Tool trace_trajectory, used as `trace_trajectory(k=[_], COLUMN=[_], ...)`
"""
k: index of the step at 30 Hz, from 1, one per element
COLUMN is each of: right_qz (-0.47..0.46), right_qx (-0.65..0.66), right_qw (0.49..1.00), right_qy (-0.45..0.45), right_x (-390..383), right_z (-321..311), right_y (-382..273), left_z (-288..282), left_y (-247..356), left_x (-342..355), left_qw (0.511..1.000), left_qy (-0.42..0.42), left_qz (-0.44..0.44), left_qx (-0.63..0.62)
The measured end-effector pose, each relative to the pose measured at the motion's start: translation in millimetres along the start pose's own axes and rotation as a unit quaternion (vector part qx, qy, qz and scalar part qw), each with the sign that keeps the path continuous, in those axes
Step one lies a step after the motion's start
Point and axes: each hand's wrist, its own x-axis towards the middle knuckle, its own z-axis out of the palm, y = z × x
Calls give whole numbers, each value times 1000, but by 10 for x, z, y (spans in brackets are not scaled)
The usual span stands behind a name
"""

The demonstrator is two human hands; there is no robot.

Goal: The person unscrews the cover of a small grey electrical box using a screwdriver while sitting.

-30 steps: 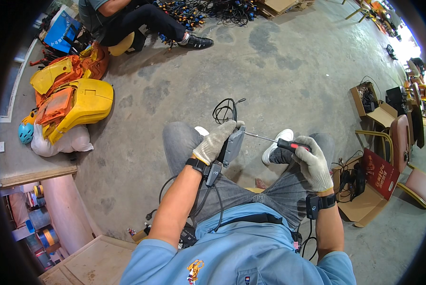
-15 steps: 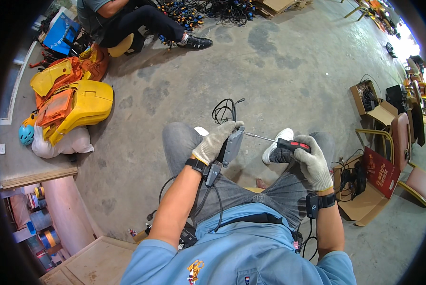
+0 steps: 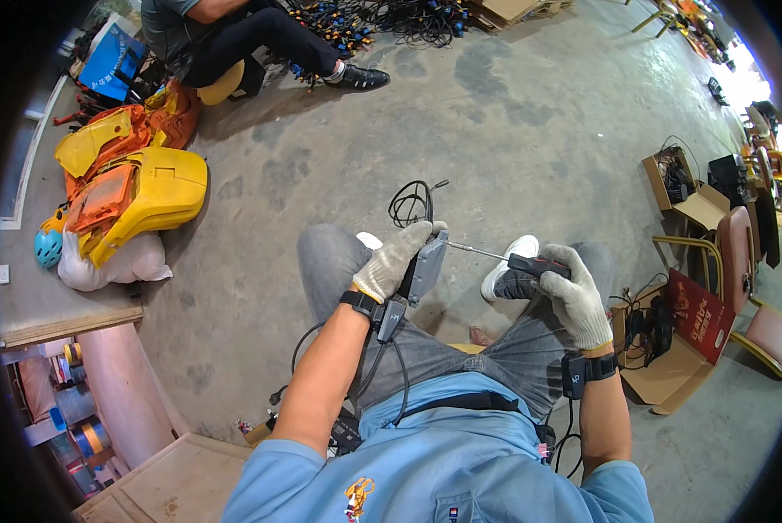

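Note:
My left hand (image 3: 394, 264), in a grey knit glove, is closed around a flat dark grey box-shaped device (image 3: 427, 272), held on edge above my knees. A black cable (image 3: 411, 206) lies coiled just beyond it and seems to run from it. In my gloved right hand (image 3: 574, 292) is the black and red handle of a screwdriver (image 3: 530, 264). Its thin metal shaft points left, and the tip meets the device's upper right edge. Any screw there is too small to make out.
Yellow and orange plastic shells (image 3: 151, 196) are heaped on the left. A seated person's shoe (image 3: 360, 78) rests on the floor ahead, near piled cables (image 3: 426, 19). To the right stand an open cardboard box (image 3: 670, 370) with black cables and a chair (image 3: 733, 257).
The screwdriver's handle has turned about its length, so less red shows now. Both hands and the device keep their places.

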Motion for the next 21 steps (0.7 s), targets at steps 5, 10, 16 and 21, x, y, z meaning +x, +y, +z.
trace_trajectory(k=[5, 10, 16, 21], right_qz=[78, 31, 34, 82], right_qx=[63, -61, -22, -34], right_qw=[994, 998, 999, 995], right_qy=[-43, -16, -5, -45], right_x=[66, 53, -17, 73], right_z=[-194, -153, -30, -269], right_y=[8, 68, -3, 88], left_z=[13, -14, -22, 6], left_y=[0, -24, -18, -10], left_x=[-16, 18, 6, 2], left_qw=[1000, 1000, 1000, 1000], left_qy=[13, -2, -1, 12], left_qz=[-2, 1, -8, -6], left_qx=[3, 12, 2, 2])
